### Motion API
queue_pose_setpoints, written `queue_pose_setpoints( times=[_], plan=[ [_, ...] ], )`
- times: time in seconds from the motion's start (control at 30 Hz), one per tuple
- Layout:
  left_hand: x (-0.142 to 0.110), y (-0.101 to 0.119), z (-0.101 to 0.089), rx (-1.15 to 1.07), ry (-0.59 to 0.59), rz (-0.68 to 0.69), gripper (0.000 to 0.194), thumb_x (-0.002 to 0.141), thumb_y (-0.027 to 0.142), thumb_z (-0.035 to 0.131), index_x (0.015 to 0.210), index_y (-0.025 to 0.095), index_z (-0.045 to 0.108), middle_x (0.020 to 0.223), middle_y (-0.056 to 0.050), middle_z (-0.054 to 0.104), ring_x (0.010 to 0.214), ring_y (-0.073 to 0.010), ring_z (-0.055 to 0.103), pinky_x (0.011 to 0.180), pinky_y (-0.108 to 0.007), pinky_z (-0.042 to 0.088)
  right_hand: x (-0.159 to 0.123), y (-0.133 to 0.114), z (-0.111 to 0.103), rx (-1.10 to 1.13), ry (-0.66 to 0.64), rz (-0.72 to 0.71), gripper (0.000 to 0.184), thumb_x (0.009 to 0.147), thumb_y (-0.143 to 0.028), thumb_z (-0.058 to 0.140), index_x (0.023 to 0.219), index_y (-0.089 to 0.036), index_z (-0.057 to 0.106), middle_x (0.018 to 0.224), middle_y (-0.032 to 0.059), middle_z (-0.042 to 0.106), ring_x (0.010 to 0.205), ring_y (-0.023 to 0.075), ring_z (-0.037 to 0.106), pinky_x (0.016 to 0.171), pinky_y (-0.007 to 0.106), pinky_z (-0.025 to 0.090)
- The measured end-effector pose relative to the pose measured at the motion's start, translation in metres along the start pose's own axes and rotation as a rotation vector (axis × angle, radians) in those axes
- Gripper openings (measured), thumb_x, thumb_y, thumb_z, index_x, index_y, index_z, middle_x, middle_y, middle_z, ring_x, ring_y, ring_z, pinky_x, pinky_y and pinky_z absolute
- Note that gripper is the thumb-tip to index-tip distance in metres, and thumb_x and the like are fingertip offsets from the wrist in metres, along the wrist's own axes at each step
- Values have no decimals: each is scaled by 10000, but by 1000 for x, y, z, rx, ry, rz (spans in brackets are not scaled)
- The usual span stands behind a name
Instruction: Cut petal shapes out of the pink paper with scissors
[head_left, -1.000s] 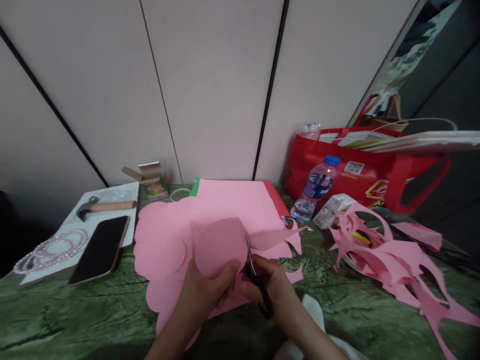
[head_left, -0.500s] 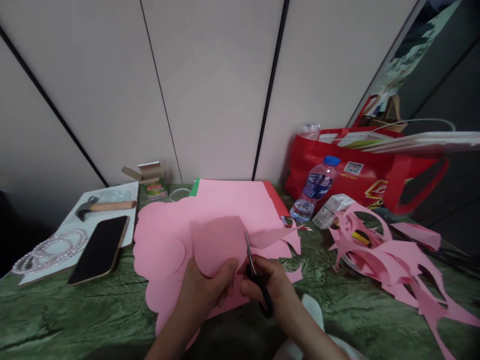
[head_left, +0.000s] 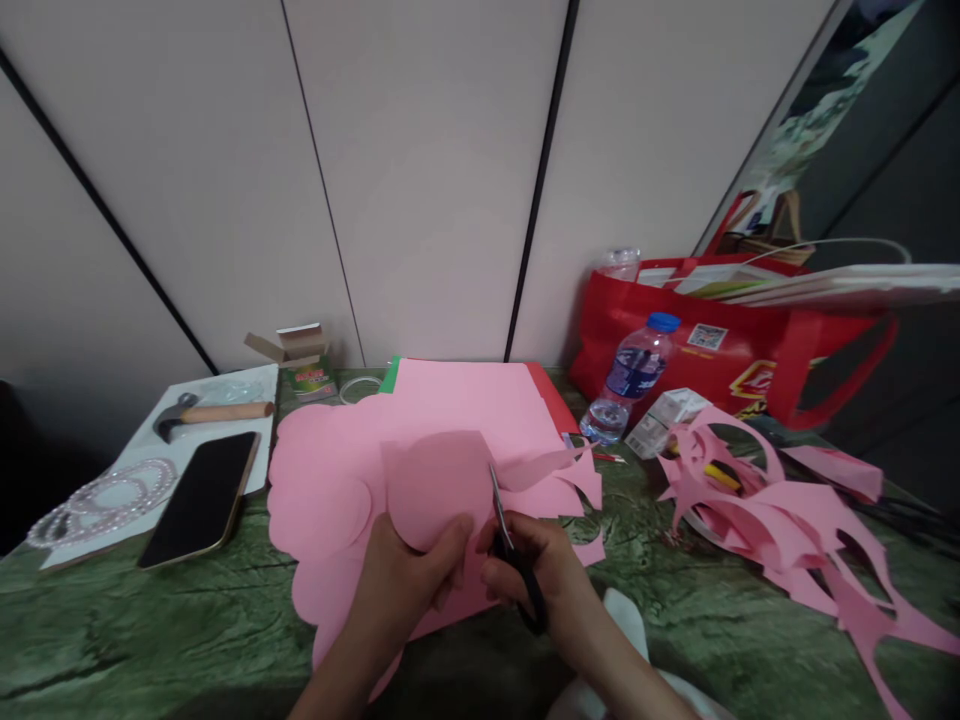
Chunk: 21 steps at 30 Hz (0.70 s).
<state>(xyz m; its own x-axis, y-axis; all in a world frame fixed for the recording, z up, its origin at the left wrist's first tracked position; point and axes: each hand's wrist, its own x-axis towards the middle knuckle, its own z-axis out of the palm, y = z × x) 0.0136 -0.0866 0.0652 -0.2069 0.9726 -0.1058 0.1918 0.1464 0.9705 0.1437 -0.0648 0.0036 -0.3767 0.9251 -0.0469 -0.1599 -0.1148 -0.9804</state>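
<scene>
My left hand [head_left: 412,570] pinches a piece of pink paper [head_left: 439,487] between thumb and fingers; its lower left edge is rounded. In my right hand [head_left: 536,575] is a pair of scissors [head_left: 501,505] with black handles, its blades pointing up along the right edge of that piece. A strip of the paper sticks out to the right of the blades. Beneath both hands lie several pink paper sheets [head_left: 472,390] and, to the left, overlapping rounded pink cutouts [head_left: 319,490].
Pink paper scraps [head_left: 787,520] lie in a heap at right. Behind them stand a small white box [head_left: 667,420], a water bottle [head_left: 632,378] and a red bag [head_left: 705,345]. At left are a phone [head_left: 201,500], a hammer [head_left: 217,412], a bead strand [head_left: 105,500] and an opened small box [head_left: 309,370].
The scissors have shifted slightly against the paper's right edge, and the strip beside the blades has moved a little left and up. My left hand keeps its grip, nearly still.
</scene>
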Motion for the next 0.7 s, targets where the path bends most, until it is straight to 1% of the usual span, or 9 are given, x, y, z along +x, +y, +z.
queue_pose_setpoints(
  times=[0.17, 0.27, 0.43, 0.5, 0.6, 0.7],
  plan=[
    [0, 2, 0, -8, 1, -16, 393, 669, 329, 579, 335, 152, 469, 275, 34, 383, 274, -57, 322, 331, -197, 227, 2, -2, 2, 28, 3, 3, 244, 602, -294, 716, 677, -157, 529, 446, -73, 474, 369, 57, 411, 353, 152, 318],
    [1, 1, 0, -17, 8, -17, 403, 671, 327, 581, 330, 152, 457, 274, 37, 374, 274, -56, 322, 332, -193, 229, 2, -3, 3, 35, -20, 0, 275, 600, -339, 723, 641, -162, 517, 433, -84, 441, 349, 54, 402, 347, 156, 319],
    [4, -4, -1, -80, -39, -39, 420, 705, 385, 549, 364, 154, 469, 293, 32, 389, 273, -64, 325, 327, -197, 232, 0, -3, 3, 39, -28, 8, 306, 583, -374, 740, 648, -168, 524, 439, -78, 442, 336, 59, 395, 334, 168, 289],
    [5, -4, -1, -73, -14, -44, 421, 700, 397, 554, 366, 157, 466, 286, 36, 381, 273, -65, 322, 329, -199, 236, 0, -2, 3, 36, -38, 13, 303, 591, -378, 737, 657, -166, 531, 440, -72, 448, 339, 64, 395, 337, 174, 280],
    [4, -1, -1, -12, 38, -32, 449, 676, 377, 582, 316, 165, 417, 260, 42, 347, 270, -58, 307, 336, -202, 230, 0, -3, 3, 18, -47, 7, 302, 596, -384, 733, 671, -164, 540, 451, -63, 459, 371, 78, 410, 360, 184, 288],
    [3, 1, 0, 38, 44, -37, 452, 651, 352, 603, 292, 171, 397, 249, 45, 328, 266, -56, 292, 330, -207, 209, 1, -4, 2, -4, -16, -33, 321, 572, -355, 758, 725, -163, 552, 495, -60, 473, 430, 82, 391, 399, 188, 288]
  ],
)
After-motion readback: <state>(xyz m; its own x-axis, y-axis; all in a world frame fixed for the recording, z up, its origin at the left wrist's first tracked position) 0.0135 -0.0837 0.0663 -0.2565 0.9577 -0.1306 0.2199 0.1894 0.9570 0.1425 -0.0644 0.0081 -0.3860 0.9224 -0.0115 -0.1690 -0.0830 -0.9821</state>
